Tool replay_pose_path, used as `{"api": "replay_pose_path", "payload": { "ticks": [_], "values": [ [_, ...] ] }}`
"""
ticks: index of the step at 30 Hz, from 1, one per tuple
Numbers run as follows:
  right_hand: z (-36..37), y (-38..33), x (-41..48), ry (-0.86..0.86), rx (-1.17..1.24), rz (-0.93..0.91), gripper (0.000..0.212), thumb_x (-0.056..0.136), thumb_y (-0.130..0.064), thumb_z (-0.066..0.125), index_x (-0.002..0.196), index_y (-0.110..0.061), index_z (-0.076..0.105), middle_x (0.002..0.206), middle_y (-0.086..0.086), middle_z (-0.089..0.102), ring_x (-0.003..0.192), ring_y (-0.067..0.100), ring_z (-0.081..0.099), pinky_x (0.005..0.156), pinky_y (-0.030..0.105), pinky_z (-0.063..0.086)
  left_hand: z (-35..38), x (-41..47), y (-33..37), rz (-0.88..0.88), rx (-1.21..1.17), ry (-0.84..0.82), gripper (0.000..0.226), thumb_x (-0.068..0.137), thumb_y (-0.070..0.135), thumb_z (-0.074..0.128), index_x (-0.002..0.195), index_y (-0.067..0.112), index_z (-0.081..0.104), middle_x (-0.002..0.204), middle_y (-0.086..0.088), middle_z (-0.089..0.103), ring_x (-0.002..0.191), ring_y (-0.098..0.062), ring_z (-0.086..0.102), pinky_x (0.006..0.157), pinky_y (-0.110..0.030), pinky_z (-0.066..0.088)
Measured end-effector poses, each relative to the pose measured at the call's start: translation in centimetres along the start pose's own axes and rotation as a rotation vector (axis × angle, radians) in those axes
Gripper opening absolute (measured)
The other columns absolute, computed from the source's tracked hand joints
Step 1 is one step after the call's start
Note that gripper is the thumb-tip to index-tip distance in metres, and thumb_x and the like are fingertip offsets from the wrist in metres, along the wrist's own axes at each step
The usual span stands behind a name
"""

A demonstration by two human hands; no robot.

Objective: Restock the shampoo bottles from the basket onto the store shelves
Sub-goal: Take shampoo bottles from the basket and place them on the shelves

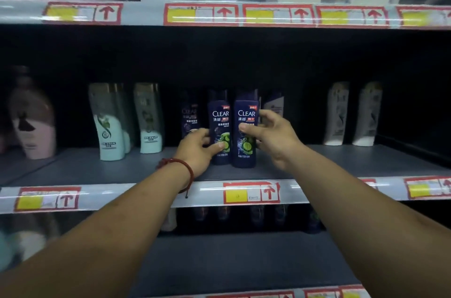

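Both upright, side by side on shelf (97, 168): left hand (200, 145) grips left bottle (220, 124) low, right hand (274, 138) grips right bottle (245, 154) mid-height, each hand nearest its own

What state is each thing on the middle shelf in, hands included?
left bottle, upright on shelf, gripped by left hand
right bottle, upright on shelf, gripped by right hand
rear bottle, upright behind left hand
white bottles, upright, far right
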State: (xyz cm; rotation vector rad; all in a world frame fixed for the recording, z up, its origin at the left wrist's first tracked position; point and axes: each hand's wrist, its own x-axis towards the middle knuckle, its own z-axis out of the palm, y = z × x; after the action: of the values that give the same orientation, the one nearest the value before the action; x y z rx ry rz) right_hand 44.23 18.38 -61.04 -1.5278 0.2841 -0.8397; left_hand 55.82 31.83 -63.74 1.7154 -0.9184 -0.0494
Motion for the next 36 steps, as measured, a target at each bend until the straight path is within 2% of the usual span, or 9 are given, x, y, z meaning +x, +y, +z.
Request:
{"api": "replay_pose_path", "payload": {
  "ticks": [6, 10, 14, 18, 20, 25, 31, 34, 36],
  "values": [
    [-0.7, 1.7, -0.1, -0.130, -0.297, 0.039, 0.047, 0.076, -0.005, 0.084, 0.117, -0.020, 0.065, 0.107, 0.002, 0.073, 0.100, 0.022, 0.071, 0.088, 0.044, 0.059, 0.2, 0.0, -0.4, 0.008, 0.277, 0.063, 0.026, 0.092, 0.021, 0.067, 0.117, 0.014, 0.065, 0.094, 0.003, 0.064, 0.090, -0.012, 0.058, 0.083, -0.020, 0.044],
    [-0.6, 2.2, 0.1, -0.155, -0.351, 0.057, 0.043, 0.075, -0.004, 0.084, 0.114, -0.016, 0.068, 0.107, 0.001, 0.073, 0.099, 0.019, 0.070, 0.085, 0.034, 0.059, 0.4, -0.1, -0.5, -0.027, 0.324, 0.141, 0.028, 0.089, 0.024, 0.072, 0.111, 0.008, 0.067, 0.078, 0.007, 0.060, 0.085, -0.014, 0.059, 0.084, -0.022, 0.046],
    [0.5, 2.2, 0.2, -0.183, -0.351, 0.060, 0.040, 0.078, -0.005, 0.082, 0.114, -0.014, 0.067, 0.108, 0.001, 0.074, 0.099, 0.018, 0.070, 0.092, 0.037, 0.058, 0.8, -0.1, -0.5, -0.054, 0.375, 0.216, 0.033, 0.087, 0.025, 0.074, 0.111, 0.004, 0.066, 0.093, -0.006, 0.065, 0.096, -0.022, 0.062, 0.089, -0.027, 0.049],
    [1.6, 2.5, 0.4, -0.205, -0.298, 0.058, 0.041, 0.079, -0.001, 0.080, 0.115, -0.013, 0.064, 0.111, 0.003, 0.073, 0.099, 0.015, 0.069, 0.084, 0.025, 0.056, 1.1, 0.7, -1.0, -0.125, 0.380, 0.274, 0.028, 0.085, 0.025, 0.076, 0.105, 0.007, 0.070, 0.107, -0.012, 0.067, 0.096, -0.020, 0.060, 0.084, -0.021, 0.046],
    [2.1, 2.9, 0.6, -0.193, -0.300, 0.047, 0.043, 0.078, -0.003, 0.082, 0.116, -0.011, 0.065, 0.112, 0.004, 0.072, 0.102, 0.018, 0.069, 0.089, 0.029, 0.056, 1.2, 0.7, -1.0, -0.132, 0.386, 0.300, 0.021, 0.085, 0.023, 0.075, 0.099, 0.008, 0.071, 0.110, -0.013, 0.066, 0.092, -0.021, 0.059, 0.077, -0.018, 0.041],
    [2.6, 3.5, 1.4, -0.174, -0.309, 0.067, 0.051, 0.077, -0.007, 0.084, 0.124, -0.010, 0.064, 0.117, 0.005, 0.072, 0.105, 0.021, 0.069, 0.097, 0.038, 0.055, 1.1, 0.8, -1.5, -0.117, 0.345, 0.310, 0.027, 0.089, 0.010, 0.068, 0.116, 0.007, 0.070, 0.121, -0.014, 0.064, 0.109, -0.025, 0.062, 0.084, -0.015, 0.039],
    [2.9, 3.5, 1.5, -0.235, -0.245, 0.127, 0.043, 0.086, -0.005, 0.076, 0.125, -0.011, 0.060, 0.118, 0.004, 0.072, 0.102, 0.016, 0.069, 0.073, 0.018, 0.054, 0.6, 0.9, -2.1, -0.096, 0.297, 0.225, 0.031, 0.089, 0.002, 0.062, 0.118, 0.007, 0.069, 0.117, -0.012, 0.067, 0.109, -0.024, 0.064, 0.086, -0.014, 0.038],
    [2.6, 3.5, 1.4, -0.263, -0.257, 0.151, 0.043, 0.085, -0.005, 0.076, 0.125, -0.013, 0.061, 0.113, 0.003, 0.072, 0.104, 0.019, 0.069, 0.081, 0.025, 0.055, -0.1, 0.8, -2.1, -0.112, 0.265, 0.166, 0.027, 0.086, -0.001, 0.060, 0.108, 0.011, 0.071, 0.098, -0.006, 0.068, 0.098, -0.018, 0.062, 0.080, -0.011, 0.039],
    [2.2, 3.4, 1.2, -0.219, -0.270, 0.140, 0.039, 0.083, 0.001, 0.076, 0.120, -0.010, 0.064, 0.100, 0.003, 0.072, 0.092, 0.015, 0.069, 0.074, 0.022, 0.055, -0.7, 0.7, -2.3, -0.142, 0.211, 0.202, 0.024, 0.085, 0.002, 0.062, 0.103, 0.013, 0.071, 0.101, -0.004, 0.070, 0.101, -0.018, 0.064, 0.089, -0.014, 0.045]
  ]
}}
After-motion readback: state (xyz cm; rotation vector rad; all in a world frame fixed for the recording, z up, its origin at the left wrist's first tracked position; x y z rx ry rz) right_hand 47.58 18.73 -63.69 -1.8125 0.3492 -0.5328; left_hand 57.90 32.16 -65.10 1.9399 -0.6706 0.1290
